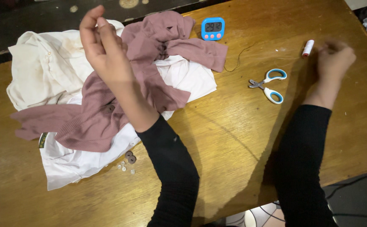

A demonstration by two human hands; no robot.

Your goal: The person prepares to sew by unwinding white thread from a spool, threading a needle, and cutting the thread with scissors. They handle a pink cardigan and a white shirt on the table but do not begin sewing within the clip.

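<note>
Loose brown and clear buttons [127,162] at 7 o'clock; my left hand [103,46] pinches fine thread, right hand [334,59] blurred, grip unclear; I'd judge the thread limp and slippery, best held near its end.

Bare table [217,138] between arms — scissors [269,85], clothes pile [108,96] flank it.

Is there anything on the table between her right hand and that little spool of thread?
Nothing visible. The right hand is just beside the red-and-white spool, with only bare wooden table between them. The scissors lie lower left, out of the way.
</note>
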